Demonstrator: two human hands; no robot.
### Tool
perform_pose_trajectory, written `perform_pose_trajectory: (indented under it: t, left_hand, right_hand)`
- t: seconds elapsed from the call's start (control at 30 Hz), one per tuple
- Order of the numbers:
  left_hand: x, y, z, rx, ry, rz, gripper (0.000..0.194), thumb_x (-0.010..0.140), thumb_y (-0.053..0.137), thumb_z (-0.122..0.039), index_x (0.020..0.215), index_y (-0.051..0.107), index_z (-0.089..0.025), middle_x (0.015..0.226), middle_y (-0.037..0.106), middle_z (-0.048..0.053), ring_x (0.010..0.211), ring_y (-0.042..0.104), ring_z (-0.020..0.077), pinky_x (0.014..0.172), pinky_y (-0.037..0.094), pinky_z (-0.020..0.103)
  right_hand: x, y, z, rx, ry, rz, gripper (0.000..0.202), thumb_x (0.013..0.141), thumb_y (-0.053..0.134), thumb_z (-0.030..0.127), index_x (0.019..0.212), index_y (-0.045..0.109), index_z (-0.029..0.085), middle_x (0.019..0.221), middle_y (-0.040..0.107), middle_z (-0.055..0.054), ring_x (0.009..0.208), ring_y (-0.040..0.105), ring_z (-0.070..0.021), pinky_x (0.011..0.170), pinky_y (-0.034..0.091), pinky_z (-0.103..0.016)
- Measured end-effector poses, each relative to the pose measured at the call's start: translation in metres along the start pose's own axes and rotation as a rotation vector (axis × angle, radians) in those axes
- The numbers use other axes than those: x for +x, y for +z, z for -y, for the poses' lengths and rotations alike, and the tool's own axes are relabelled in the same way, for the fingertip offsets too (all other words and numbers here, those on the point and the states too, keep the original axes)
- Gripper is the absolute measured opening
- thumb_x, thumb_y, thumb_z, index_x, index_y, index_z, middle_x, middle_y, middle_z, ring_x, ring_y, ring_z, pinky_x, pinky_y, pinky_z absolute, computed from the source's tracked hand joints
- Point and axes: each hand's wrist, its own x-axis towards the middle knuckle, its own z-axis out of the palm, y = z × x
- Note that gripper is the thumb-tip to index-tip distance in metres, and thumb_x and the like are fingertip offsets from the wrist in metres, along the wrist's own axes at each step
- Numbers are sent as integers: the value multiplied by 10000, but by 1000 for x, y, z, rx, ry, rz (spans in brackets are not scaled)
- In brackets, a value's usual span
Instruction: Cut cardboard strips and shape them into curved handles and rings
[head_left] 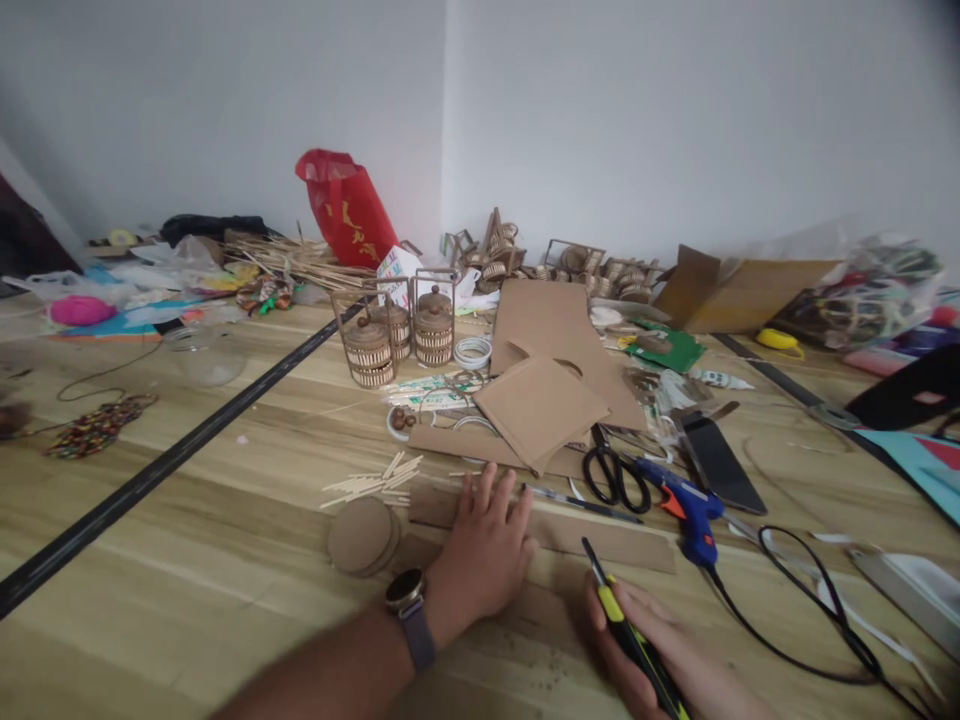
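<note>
1. Yellow-and-black utility knife (635,642) is sitting in the right hand (664,628), whose fingers are curling around its handle.
2. The left hand (489,548) is lying palm-down and open, fingers slightly spread, across a cardboard strip (637,546).
3. Cardboard discs (360,535) are resting left of it; black-handled scissors (609,455) and a blue hot-glue gun (696,512) are lying rightward.

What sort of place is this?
Probably a handicraft workspace: a utility knife in use around cut cardboard discs, a blue glue gun, and several lidded baskets standing on the wood-look surface.
</note>
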Motion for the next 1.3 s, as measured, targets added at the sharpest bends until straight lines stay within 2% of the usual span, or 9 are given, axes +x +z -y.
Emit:
perform_pose_trajectory:
  t: [0.1,0.17,0.3,0.53,0.63,0.7,0.87,0.97,1.3]
  left_hand:
    - [0,2,1,-8,6,-10,525,1021,336,-398,1484,401,-158,1564,362,152,1481,207,386,1178,234,615]
    - [-1,4,1,-13,16,-31,518,1021,345,-387,1478,406,-150,1554,373,160,1478,209,388,1179,220,620]
    - [-1,7,2,-26,27,-60,497,1014,376,-361,1456,428,-143,1545,382,165,1470,219,393,1172,222,624]
    - [-1,5,2,-22,38,-61,497,998,428,-336,1449,437,-126,1533,395,179,1461,236,399,1167,220,624]
    - [0,4,2,-20,38,-53,491,993,435,-315,1442,447,-116,1528,402,182,1456,245,404,1169,212,627]
    - [0,2,1,-16,35,-53,485,990,441,-300,1439,454,-116,1523,408,182,1455,247,404,1171,211,624]
    - [1,0,1,2,35,-42,477,992,442,-291,1435,466,-115,1517,415,188,1455,257,401,1170,225,621]
    - [1,-1,1,-2,36,-38,480,993,442,-288,1437,467,-109,1516,416,190,1452,263,407,1170,223,623]
    - [0,1,2,-7,48,-54,479,991,440,-296,1429,472,-105,1503,430,190,1447,266,409,1168,222,625]
  right_hand:
    - [-2,-5,2,60,37,35,474,798,630,661,868,519,206,434,487,93,230,328,-41,256,248,-132]
    - [-3,-5,5,45,41,7,456,813,634,632,920,506,208,462,513,94,243,356,-41,264,250,-128]
    - [-7,2,14,-126,74,-67,481,831,591,657,953,478,206,520,549,83,292,429,-51,303,253,-140]
    - [-18,9,36,-717,196,94,511,867,441,727,864,440,215,642,545,61,436,522,-72,443,375,-200]
    - [-23,10,47,-1034,188,83,431,943,368,628,809,428,222,654,550,43,471,536,-88,480,408,-218]
    - [-26,13,54,-1270,152,71,370,979,340,527,832,477,216,699,609,1,544,590,-121,535,435,-240]
    - [-23,23,59,-1657,29,81,305,999,353,387,1051,592,204,988,735,-107,919,701,-252,723,473,-319]
    - [-18,30,55,-1794,39,111,304,1008,362,356,1152,575,192,981,746,-112,900,718,-275,684,468,-328]
    - [-6,38,49,-2042,-30,160,234,1004,406,312,1076,597,198,867,763,-71,741,733,-235,514,378,-277]
